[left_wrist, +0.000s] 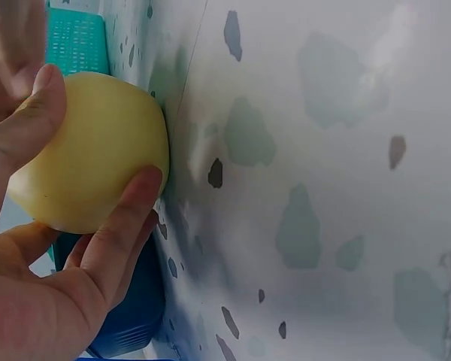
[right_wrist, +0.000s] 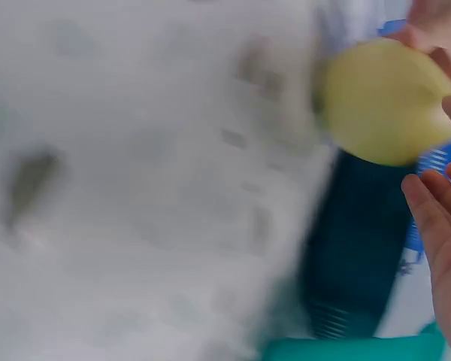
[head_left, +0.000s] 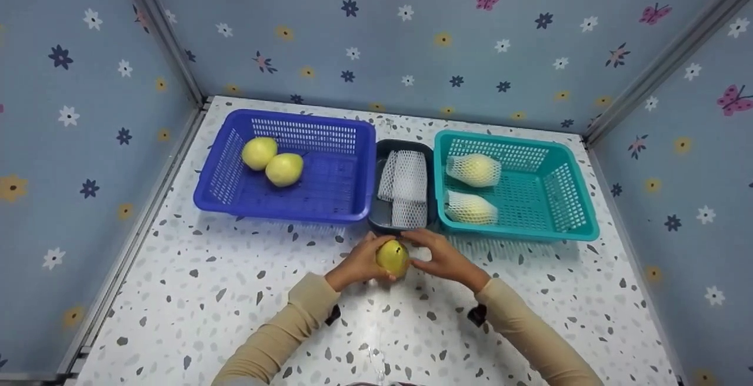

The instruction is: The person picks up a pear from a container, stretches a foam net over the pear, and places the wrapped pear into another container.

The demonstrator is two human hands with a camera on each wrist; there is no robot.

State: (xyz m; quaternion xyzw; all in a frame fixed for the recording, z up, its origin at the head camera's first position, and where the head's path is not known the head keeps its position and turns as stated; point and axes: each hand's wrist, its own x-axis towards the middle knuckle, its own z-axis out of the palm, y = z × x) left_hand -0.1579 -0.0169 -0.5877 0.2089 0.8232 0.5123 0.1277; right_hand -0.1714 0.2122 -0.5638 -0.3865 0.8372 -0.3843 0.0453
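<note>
A yellow pear point(head_left: 392, 258) stands at the table's front middle with its stem end up. My left hand point(head_left: 363, 262) grips it from the left; in the left wrist view, the thumb and fingers curl round the pear point(left_wrist: 98, 150). Beside its right side, my right hand point(head_left: 440, 259) has its fingers spread. In the right wrist view, a gap shows between the right hand's fingers point(right_wrist: 430, 207) and the pear point(right_wrist: 383, 101). White foam net sleeves point(head_left: 410, 177) lie in the dark narrow bin point(head_left: 382, 212) just behind both hands.
On the left, a blue basket point(head_left: 282, 216) holds two bare pears point(head_left: 285, 169). The teal basket point(head_left: 529, 234) on the right holds two pears in foam nets point(head_left: 474, 170). Patterned panels point(head_left: 376, 39) enclose the speckled table point(head_left: 235, 292) at the back and sides.
</note>
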